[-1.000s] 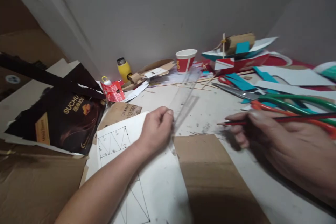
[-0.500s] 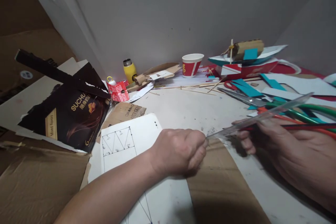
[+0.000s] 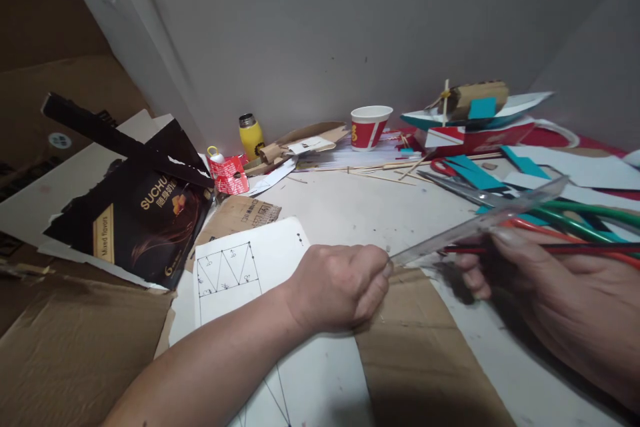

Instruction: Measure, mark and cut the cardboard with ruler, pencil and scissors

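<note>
My left hand [image 3: 345, 287] is a fist over the white sheet with a pen drawing [image 3: 227, 268], wrapped round the near end of a clear plastic ruler [image 3: 445, 235]. The ruler slants up to the right, raised above the table. My right hand [image 3: 550, 300] pinches a red and black pencil [image 3: 470, 249], its tip pointing left. The thumb and fingers lie close to the ruler; whether they grip it too is unclear. Below the hands lies a strip of brown cardboard [image 3: 425, 347], partly under the sheet.
Scissors with green handles [image 3: 575, 217] and blue paper strips [image 3: 477, 172] lie at right. A paper boat [image 3: 525, 107], a red and white cup [image 3: 371, 128] and a yellow bottle [image 3: 251, 137] stand at the back. A dark torn box panel [image 3: 150, 220] leans at left.
The ruler's far end has shifted a little left, and the pencil shows more clearly beneath it. My left hand keeps its hold; the whole view has moved slightly.
</note>
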Available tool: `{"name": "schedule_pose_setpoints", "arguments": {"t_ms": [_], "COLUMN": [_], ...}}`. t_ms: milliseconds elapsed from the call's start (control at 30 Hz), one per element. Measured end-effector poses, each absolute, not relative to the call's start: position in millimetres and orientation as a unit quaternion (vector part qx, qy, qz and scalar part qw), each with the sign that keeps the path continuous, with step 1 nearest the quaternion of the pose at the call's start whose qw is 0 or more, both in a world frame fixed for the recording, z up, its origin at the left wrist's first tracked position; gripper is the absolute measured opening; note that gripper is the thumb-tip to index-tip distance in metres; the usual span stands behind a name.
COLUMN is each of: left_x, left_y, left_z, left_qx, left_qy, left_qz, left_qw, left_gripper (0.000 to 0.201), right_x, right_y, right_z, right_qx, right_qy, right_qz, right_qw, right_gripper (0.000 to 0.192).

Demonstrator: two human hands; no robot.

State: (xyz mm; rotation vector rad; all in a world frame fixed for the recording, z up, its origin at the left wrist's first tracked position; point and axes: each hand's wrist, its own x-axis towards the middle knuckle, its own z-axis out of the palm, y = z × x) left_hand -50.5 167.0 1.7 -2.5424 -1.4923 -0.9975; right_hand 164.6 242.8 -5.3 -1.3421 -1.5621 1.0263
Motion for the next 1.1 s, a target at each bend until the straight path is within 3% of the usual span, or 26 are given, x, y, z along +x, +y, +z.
{"name": "schedule_pose_setpoints", "arguments": {"t_ms": [267,433,600,867,1100], "left_x": [-52.6,-55.1,-56.9,-67.9,-67.0], "left_y": [168.0,169.8,170.9,187.1,187.3], "left_z": [-1.0,0.2,6.0,6.6,10.8], "left_qx": [-0.802,-0.770,-0.721,-0.644,-0.643], "left_qy": [-0.488,-0.523,-0.554,-0.588,-0.617], "left_qz": [-0.344,-0.362,-0.399,-0.437,-0.409], "left_qw": [-0.018,-0.053,-0.118,-0.220,-0.198], "left_gripper": [0.014,0.022,0.020,0.021,0.023], "right_x": [164.6,162.5,159.5,160.0,159.6], "right_y": [242.7,241.6,238.0,244.3,245.4], "right_z": [-4.3,-3.9,-3.1,-2.9,-1.3], "right_qx": [-0.533,-0.515,-0.458,-0.382,-0.363], "right_qy": [-0.562,-0.568,-0.561,-0.537,-0.537], "right_qz": [0.498,0.512,0.538,0.590,0.605], "right_qw": [0.390,0.387,0.431,0.466,0.463], "right_gripper": [0.064,0.065,0.052,0.052,0.049]}}
